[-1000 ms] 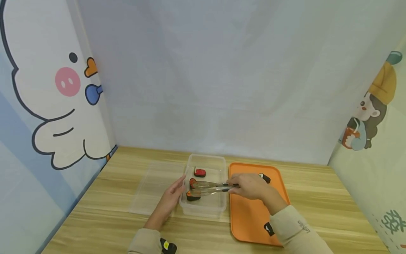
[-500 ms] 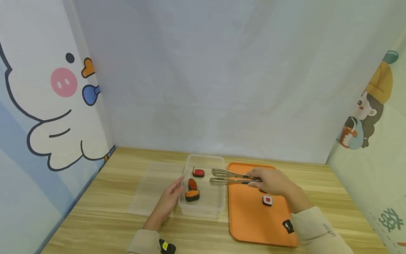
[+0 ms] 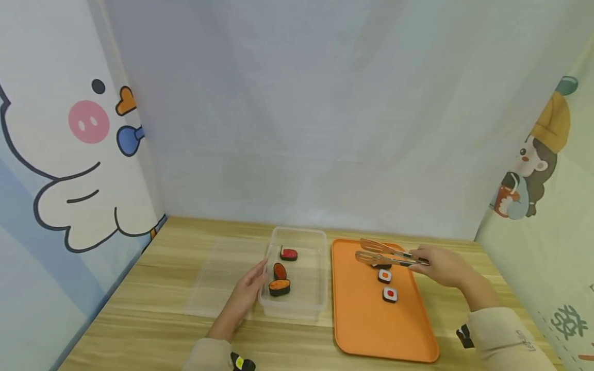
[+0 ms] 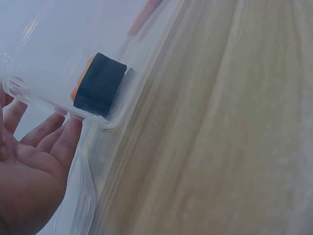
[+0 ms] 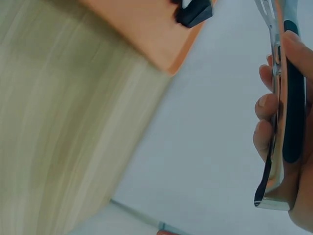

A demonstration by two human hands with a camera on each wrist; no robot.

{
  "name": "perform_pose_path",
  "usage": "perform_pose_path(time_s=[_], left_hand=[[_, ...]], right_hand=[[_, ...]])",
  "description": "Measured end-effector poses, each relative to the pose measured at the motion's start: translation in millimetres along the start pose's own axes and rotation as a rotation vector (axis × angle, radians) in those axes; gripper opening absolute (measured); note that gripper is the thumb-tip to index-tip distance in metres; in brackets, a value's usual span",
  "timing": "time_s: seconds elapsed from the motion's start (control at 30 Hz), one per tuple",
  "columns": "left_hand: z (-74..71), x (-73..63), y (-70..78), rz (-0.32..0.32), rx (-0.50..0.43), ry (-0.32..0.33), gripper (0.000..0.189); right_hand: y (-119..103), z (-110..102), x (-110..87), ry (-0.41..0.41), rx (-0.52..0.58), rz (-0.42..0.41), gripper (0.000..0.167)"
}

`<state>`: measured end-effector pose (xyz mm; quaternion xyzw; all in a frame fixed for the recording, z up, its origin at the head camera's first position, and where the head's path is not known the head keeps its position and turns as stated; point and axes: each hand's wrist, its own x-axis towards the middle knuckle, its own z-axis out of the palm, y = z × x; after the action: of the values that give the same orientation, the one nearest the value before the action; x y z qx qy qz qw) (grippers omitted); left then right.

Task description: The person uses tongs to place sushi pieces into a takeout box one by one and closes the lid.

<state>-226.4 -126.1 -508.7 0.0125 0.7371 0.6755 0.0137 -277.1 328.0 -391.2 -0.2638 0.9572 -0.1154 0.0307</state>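
My right hand (image 3: 438, 264) grips metal tongs (image 5: 283, 112) with dark handle grips. The slotted ends of the tongs stand apart over the far part of the orange tray (image 3: 366, 330), above a sushi roll that they partly cover. Two more toy sushi rolls lie nearer on the tray, one with an orange centre (image 3: 384, 276) and one with a red centre (image 3: 390, 294). My left hand (image 3: 246, 288) touches the left side of the clear plastic box (image 4: 44, 93) with outstretched fingers. Inside sit a red-topped sushi (image 3: 289, 254), a dark orange one (image 3: 279, 271) and a bright orange one (image 3: 280, 287).
A flat clear lid (image 3: 223, 278) lies on the wooden table (image 3: 148, 319) left of the box. Behind the table hangs a pale curtain (image 3: 301, 129), and printed cartoon panels flank both sides.
My right hand has carried the tongs rightward from the box to over the tray. The bright orange sushi stays in the box, out of the tongs. My left hand keeps its place at the box.
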Motion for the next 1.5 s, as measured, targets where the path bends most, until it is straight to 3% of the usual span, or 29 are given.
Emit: perform_pose_path(time_s=[0.43, 0.8, 1.0, 1.27, 1.5], left_hand=[[-1.3, -2.2, 0.7, 0.002, -0.003, 0.0, 0.048], [1.2, -2.2, 4.3, -0.014, -0.011, -0.003, 0.05], [2.2, -1.6, 4.8, -0.022, -0.003, 0.0, 0.049], [3.8, -1.9, 4.5, -0.021, -0.01, -0.01, 0.049], [6.4, -0.5, 2.3, -0.025, -0.001, 0.003, 0.049]], right_hand=[[44, 2, -8.6, -0.063, -0.063, 0.031, 0.045], [51, 15, -2.5, -0.05, -0.079, 0.028, 0.034], [42, 7, 2.9, -0.017, -0.037, -0.012, 0.037], [9, -10, 22.4, 0.021, -0.04, -0.116, 0.015], [-24, -18, 47.9, 0.023, -0.074, -0.128, 0.034]])
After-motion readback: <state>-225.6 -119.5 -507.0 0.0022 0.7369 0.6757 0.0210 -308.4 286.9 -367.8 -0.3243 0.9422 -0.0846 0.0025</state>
